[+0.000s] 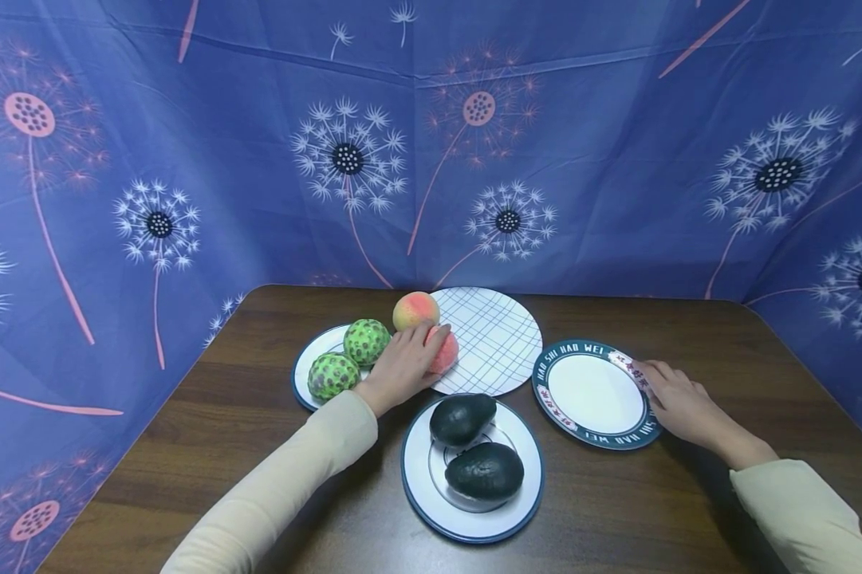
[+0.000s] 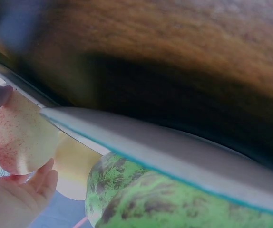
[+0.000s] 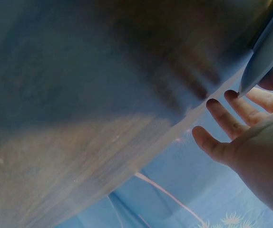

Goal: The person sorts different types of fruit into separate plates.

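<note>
Pink peach (image 1: 446,351) sits just left of frame centre, over the checked plate's (image 1: 493,339) left edge — can't tell if it touches. 2nd peach (image 1: 415,308) is right behind it, higher in frame.

L hand (image 1: 400,365) has the pink one: thumb one side, curled fingers the other, per L wrist cam.

Handling, imo: light grip, looks round so prob rolls if let go early. Keep knuckles off the 2nd peach; set down slow, then spread fingers.

Pose: L forearm comes up from bottom left, wrist low next to the green fruits (image 1: 350,359) — watch the sleeve there. R hand (image 1: 685,405) is at the right rim of the green-rimmed plate (image 1: 596,393), right of frame; fingers loosely spread, thumb by the rim, can't tell if it pinches.

Dark fruits (image 1: 485,471) on the blue-rimmed plate (image 1: 419,494), bottom centre. Wood table (image 1: 179,470) under it all.
</note>
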Action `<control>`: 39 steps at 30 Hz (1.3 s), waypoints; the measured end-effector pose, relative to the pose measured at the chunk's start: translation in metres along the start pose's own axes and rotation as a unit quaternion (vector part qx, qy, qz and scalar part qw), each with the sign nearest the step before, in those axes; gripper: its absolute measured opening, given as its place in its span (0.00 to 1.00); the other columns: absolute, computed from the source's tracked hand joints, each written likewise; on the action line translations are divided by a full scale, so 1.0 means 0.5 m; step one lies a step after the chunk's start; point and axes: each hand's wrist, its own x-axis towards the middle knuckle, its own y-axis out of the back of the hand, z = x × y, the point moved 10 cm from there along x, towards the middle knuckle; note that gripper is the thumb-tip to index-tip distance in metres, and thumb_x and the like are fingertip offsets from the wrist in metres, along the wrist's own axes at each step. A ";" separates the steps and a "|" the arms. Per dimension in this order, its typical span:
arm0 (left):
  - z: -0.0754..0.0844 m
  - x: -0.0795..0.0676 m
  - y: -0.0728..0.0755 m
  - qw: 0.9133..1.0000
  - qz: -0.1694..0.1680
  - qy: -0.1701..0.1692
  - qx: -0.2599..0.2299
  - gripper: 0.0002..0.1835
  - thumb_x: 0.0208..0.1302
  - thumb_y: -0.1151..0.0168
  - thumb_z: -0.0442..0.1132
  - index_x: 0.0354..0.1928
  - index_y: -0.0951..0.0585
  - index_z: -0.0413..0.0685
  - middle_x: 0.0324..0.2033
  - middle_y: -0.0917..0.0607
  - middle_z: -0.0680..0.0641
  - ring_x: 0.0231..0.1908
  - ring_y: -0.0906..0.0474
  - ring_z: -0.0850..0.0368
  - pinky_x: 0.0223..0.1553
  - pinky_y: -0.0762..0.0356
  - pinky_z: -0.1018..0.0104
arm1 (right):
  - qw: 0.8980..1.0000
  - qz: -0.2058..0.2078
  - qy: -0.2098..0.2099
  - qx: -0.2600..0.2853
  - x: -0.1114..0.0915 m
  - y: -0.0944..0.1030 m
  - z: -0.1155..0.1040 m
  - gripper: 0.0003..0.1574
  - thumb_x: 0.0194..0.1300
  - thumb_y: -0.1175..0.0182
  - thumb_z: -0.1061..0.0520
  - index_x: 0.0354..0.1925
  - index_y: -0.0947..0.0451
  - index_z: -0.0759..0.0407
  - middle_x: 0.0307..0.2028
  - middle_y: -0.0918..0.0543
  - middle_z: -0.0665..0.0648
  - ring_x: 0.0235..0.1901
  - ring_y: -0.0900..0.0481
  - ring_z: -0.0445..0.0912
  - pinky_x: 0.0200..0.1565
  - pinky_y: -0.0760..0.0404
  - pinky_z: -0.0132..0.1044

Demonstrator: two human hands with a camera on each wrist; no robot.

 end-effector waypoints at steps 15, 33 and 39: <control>0.008 0.004 0.017 0.999 0.031 -0.018 -0.003 0.42 0.49 0.32 0.52 0.64 0.40 0.48 0.54 0.29 0.41 0.48 0.28 0.48 0.52 0.26 0.56 | 1.000 -0.004 -0.003 0.006 0.001 -0.005 0.002 0.35 0.61 0.49 0.61 0.64 0.46 0.70 0.58 0.40 0.75 0.55 0.42 0.71 0.50 0.42 0.72; 0.050 0.049 0.049 0.998 0.028 -0.055 -0.009 0.42 0.49 0.32 0.53 0.64 0.41 0.51 0.55 0.30 0.43 0.54 0.30 0.49 0.58 0.30 0.56 | 1.000 -0.009 -0.001 0.005 -0.001 -0.004 0.003 0.35 0.62 0.50 0.61 0.64 0.47 0.70 0.58 0.41 0.75 0.55 0.43 0.71 0.49 0.43 0.73; 0.066 0.070 0.050 0.999 0.002 -0.047 0.003 0.42 0.51 0.35 0.55 0.65 0.42 0.53 0.56 0.30 0.45 0.53 0.30 0.49 0.57 0.29 0.57 | 1.000 -0.008 0.000 0.008 -0.001 -0.005 0.004 0.35 0.62 0.50 0.60 0.64 0.47 0.70 0.58 0.41 0.75 0.56 0.43 0.71 0.49 0.44 0.74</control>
